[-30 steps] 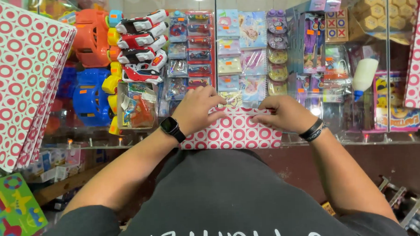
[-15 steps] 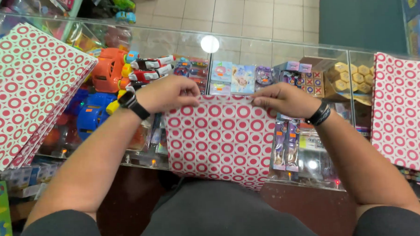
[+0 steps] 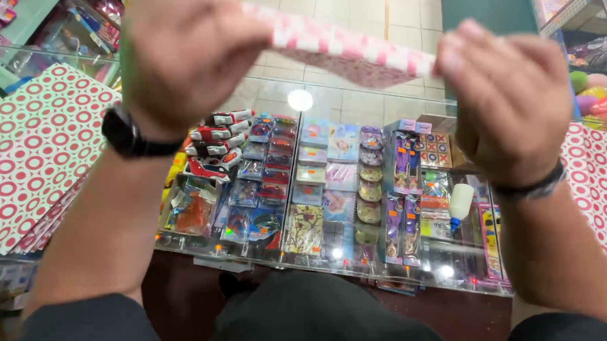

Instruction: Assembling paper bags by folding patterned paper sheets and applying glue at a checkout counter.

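My left hand (image 3: 185, 57) and my right hand (image 3: 509, 99) are both raised close to the camera, each gripping one end of a sheet of red-and-white circle-patterned wrapping paper (image 3: 346, 48), seen edge-on and blurred between them. A black watch sits on my left wrist and a dark band on my right. Below the hands lies a glass display counter (image 3: 331, 183) filled with small toys and packets.
A stack of the same patterned paper (image 3: 34, 153) lies on the counter at the left, and another patterned sheet (image 3: 600, 187) at the right. A white glue bottle (image 3: 460, 202) stands on the glass. Tiled floor lies beyond the counter.
Both hands have lifted the patterned sheet from flat on the glass counter up toward the camera, so the counter's contents now show beneath it.
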